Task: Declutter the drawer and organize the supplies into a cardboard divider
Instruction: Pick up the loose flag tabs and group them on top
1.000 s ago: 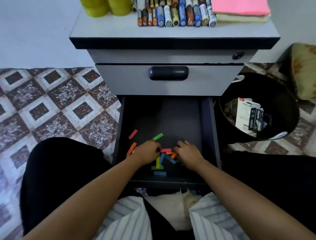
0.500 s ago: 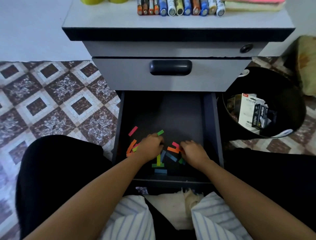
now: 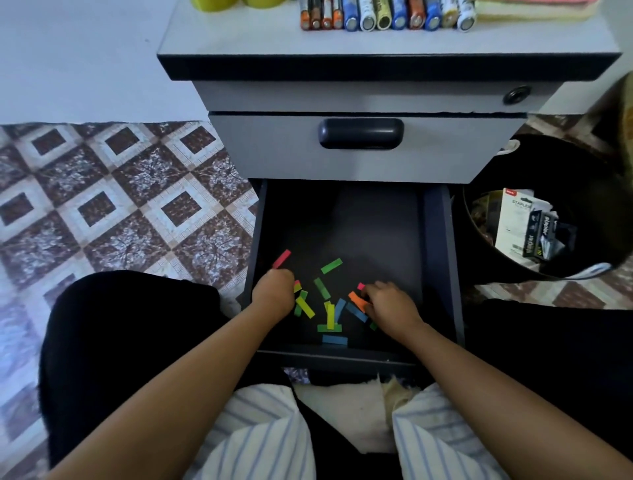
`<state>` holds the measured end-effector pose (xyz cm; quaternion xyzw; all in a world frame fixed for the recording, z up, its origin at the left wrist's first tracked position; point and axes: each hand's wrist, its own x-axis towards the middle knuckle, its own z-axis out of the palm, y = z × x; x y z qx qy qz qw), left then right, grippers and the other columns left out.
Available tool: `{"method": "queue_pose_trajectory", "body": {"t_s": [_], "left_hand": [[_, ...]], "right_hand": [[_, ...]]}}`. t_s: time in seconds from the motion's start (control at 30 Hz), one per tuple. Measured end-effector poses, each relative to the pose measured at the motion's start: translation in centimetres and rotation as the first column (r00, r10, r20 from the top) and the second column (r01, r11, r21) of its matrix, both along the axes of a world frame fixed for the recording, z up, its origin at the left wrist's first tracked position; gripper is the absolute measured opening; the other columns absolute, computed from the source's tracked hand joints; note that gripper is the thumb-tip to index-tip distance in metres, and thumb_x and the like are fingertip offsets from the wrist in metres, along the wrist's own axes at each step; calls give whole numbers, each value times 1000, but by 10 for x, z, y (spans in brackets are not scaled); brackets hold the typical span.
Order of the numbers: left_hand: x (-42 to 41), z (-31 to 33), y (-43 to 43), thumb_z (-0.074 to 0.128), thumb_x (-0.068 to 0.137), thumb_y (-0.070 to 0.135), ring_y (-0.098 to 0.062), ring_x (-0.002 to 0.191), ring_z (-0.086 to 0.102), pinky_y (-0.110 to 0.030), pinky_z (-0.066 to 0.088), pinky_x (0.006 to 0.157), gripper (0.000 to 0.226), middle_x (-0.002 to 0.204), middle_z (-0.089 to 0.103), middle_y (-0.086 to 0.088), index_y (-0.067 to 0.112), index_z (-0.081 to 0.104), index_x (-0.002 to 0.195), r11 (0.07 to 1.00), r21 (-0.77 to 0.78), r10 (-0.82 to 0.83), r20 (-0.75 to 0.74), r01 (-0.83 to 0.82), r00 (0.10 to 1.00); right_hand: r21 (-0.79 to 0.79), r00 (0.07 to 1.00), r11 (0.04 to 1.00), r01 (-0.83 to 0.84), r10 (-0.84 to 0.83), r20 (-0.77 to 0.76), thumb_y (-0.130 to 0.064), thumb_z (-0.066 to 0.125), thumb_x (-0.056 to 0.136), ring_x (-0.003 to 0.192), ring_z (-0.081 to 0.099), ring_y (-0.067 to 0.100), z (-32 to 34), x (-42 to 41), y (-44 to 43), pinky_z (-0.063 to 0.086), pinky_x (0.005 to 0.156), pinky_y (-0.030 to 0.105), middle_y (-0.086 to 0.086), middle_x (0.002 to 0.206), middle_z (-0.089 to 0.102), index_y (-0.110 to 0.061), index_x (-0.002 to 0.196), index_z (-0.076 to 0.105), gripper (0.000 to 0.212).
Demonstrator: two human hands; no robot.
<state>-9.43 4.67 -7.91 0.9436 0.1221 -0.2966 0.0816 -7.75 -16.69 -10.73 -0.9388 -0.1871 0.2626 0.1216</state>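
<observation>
The bottom drawer (image 3: 439,260) of a grey cabinet stands pulled out, dark inside. Several small coloured paper strips (image 3: 329,313) lie scattered near its front: green, yellow, blue, orange and pink. A pink strip (image 3: 281,258) and a green strip (image 3: 331,265) lie apart, farther back. My left hand (image 3: 274,291) is at the drawer's left side, fingers curled under, with pink and yellow strip ends showing at its fingers. My right hand (image 3: 390,305) has its fingers curled down onto the orange strips (image 3: 356,299) at the right of the pile.
Several batteries (image 3: 383,15), yellow rolls (image 3: 212,3) and a notepad stack (image 3: 534,8) sit on the cabinet top. The upper drawer with a dark handle (image 3: 360,133) overhangs the open one. A black bin (image 3: 565,171) holding stapler packaging (image 3: 517,222) stands at the right. Patterned floor lies at the left.
My left hand has slid left to the drawer's side, uncovering yellow and green strips. My right hand has shifted slightly right onto the orange strips. The camera has tilted down.
</observation>
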Motion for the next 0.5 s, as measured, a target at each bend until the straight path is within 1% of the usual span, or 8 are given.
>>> {"method": "queue_pose_trajectory", "body": {"t_s": [0.1, 0.17, 0.23, 0.3, 0.37, 0.43, 0.5], "left_hand": [[-4, -4, -2, 52, 90, 2, -32, 104, 60, -37, 50, 82, 20, 115, 59, -19, -1, 59, 109, 997, 60, -54, -7, 54, 999], [-7, -6, -5, 50, 91, 1, -32, 105, 60, -36, 50, 83, 22, 117, 58, -19, -2, 57, 112, 993, 98, -70, 1, 69, 998], [-11, -8, -6, 48, 92, 1, -32, 107, 59, -37, 49, 84, 24, 119, 56, -19, -2, 52, 116, 993, 112, -50, 17, 48, 999], [-13, -8, -7, 50, 92, 2, -32, 107, 58, -38, 48, 82, 25, 119, 55, -18, -1, 49, 117, 996, 87, -12, 47, 8, 999], [-13, -9, -7, 48, 92, 2, -33, 102, 60, -37, 48, 78, 20, 114, 58, -19, -1, 51, 112, 999, 0, 51, 66, -51, 997], [-13, -10, -5, 45, 91, 2, -35, 94, 62, -35, 46, 71, 16, 104, 63, -19, -3, 56, 103, 978, -145, 158, 55, -148, 986], [-12, -11, -3, 47, 90, 4, -32, 86, 63, -30, 45, 66, 18, 95, 66, -17, -3, 62, 97, 937, -271, 239, 33, -222, 970]], "right_hand": [[-7, 999, 999, 43, -43, -2, -20, 50, 93, 107, 49, 25, -1, -2, 1, 44, 85, 34, 8, 111, 52, -9, 109, 59, 21], [6, 996, 996, 87, -87, -12, -18, 51, 93, 106, 50, 24, -2, -4, 1, 45, 85, 34, 8, 111, 53, -8, 107, 60, 20], [23, 990, 990, 142, -142, -26, -16, 50, 92, 104, 52, 24, -2, -5, 3, 45, 83, 33, 9, 110, 55, -8, 104, 59, 17], [53, 976, 975, 214, -212, -53, -15, 49, 93, 92, 56, 22, -2, -5, 3, 45, 73, 30, 9, 103, 59, -10, 95, 57, 9], [99, 954, 951, 292, -282, -107, -12, 51, 93, 80, 57, 18, -2, -4, 0, 43, 66, 28, 7, 93, 63, -13, 91, 55, 5], [155, 936, 927, 340, -319, -150, -11, 54, 91, 80, 58, 16, 0, -2, -3, 46, 68, 26, 6, 93, 65, -12, 99, 59, 9], [208, 933, 914, 348, -316, -173, -10, 56, 90, 82, 60, 15, 1, -1, -1, 47, 71, 25, 3, 92, 65, -11, 105, 61, 16]]}}
